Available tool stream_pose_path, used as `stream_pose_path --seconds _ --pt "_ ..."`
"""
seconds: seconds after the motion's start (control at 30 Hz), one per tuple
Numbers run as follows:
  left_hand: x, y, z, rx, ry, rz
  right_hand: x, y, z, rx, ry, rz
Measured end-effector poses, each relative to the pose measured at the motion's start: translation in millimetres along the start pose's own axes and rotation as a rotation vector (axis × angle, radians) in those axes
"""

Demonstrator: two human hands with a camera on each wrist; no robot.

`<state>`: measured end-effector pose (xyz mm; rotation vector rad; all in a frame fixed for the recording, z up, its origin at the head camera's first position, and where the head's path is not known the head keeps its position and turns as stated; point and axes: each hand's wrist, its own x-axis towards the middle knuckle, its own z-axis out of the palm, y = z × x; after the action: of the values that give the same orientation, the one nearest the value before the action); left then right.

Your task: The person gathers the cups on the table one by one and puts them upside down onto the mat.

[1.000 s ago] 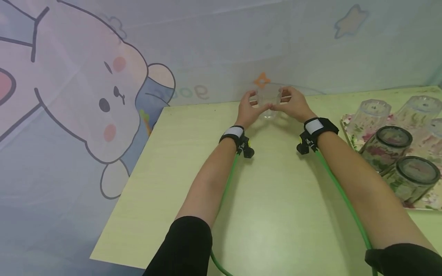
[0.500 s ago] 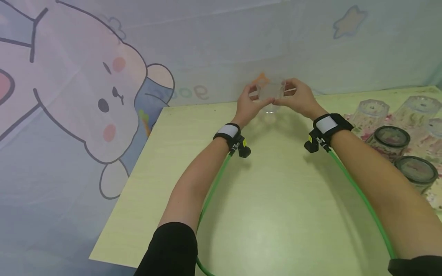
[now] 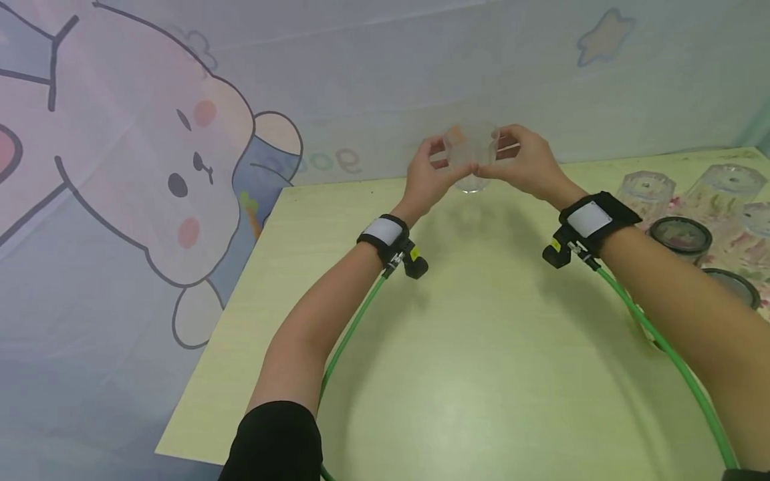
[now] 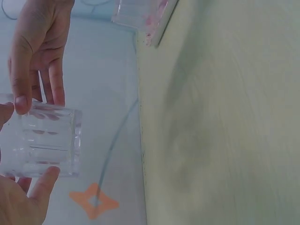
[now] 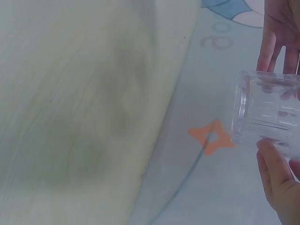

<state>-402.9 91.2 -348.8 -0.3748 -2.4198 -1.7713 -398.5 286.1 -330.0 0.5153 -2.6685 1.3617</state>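
Observation:
A clear faceted drinking glass is held upright above the far edge of the table, thick base down. My left hand grips its left side, and my right hand grips the right side. Both thumbs lie on the near face, their tips almost meeting, while the fingers reach round behind. In the left wrist view, the glass appears sideways between the two hands, its walls see-through. The right wrist view cuts off part of the glass at the frame edge.
On the right stands a floral tray with clear glasses and dark-rimmed ones, partly hidden by my right forearm. A printed cloth hangs behind the pale table. Green cables run from both wrist cameras.
Both hands have raised the glass from near the tabletop. My forearms have spread apart, and the right one now covers more of the tray.

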Motion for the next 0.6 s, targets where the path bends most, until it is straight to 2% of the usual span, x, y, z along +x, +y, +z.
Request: stream_pose_path --seconds 0.33,0.6 --pt "-22.7 18.7 -2.3 -0.009 0.009 -0.027 -22.7 -18.4 -4.3 -0.009 0.009 -0.017" --pt "-39.9 31.2 -3.2 -0.031 0.011 -0.024 -38.6 -29.3 -5.9 -0.02 0.023 -0.013"
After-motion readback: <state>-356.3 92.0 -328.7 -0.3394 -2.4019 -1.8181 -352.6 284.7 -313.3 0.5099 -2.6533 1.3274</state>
